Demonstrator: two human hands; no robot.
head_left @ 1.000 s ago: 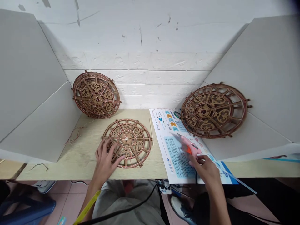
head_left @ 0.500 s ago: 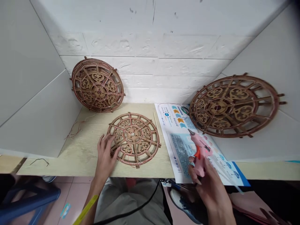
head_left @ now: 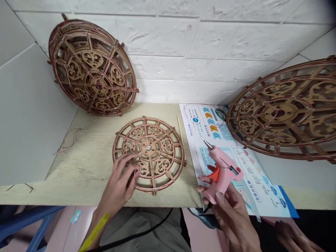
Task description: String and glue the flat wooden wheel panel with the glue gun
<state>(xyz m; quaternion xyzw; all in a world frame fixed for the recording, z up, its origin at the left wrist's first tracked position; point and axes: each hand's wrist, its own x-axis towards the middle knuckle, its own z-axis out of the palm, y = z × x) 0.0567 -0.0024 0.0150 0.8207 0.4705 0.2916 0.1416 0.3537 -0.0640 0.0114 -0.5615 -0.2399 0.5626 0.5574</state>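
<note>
A round openwork wooden wheel (head_left: 151,185) lies flat on the table, with scroll cutouts and thin wires running along its rings and spokes. Over its lower left part is my left hand (head_left: 119,183), fingers curled in and pinched on a thin wire (head_left: 135,172); the fingertips partly hide it. In my right hand (head_left: 231,213) is a pink hot glue gun (head_left: 223,171) with an orange trigger and a small red light. Its metal nozzle points up and left, above the printed sheet (head_left: 193,136) and apart from the wheel. A clear glue stick (head_left: 253,203) sticks out behind it.
Similar wheels (head_left: 91,70) lean on the wall at the left, and another wheel (head_left: 283,112) leans at the right. A thin wooden stick (head_left: 180,129) lies beside the flat wheel. Loose wires (head_left: 70,138) lie at left. Another person's hand (head_left: 295,236) shows at bottom right.
The view has come closer and tipped down. My left fingers have gone from spread at the wheel's edge to curled together over it. The glue gun has turned slightly, still in my right hand.
</note>
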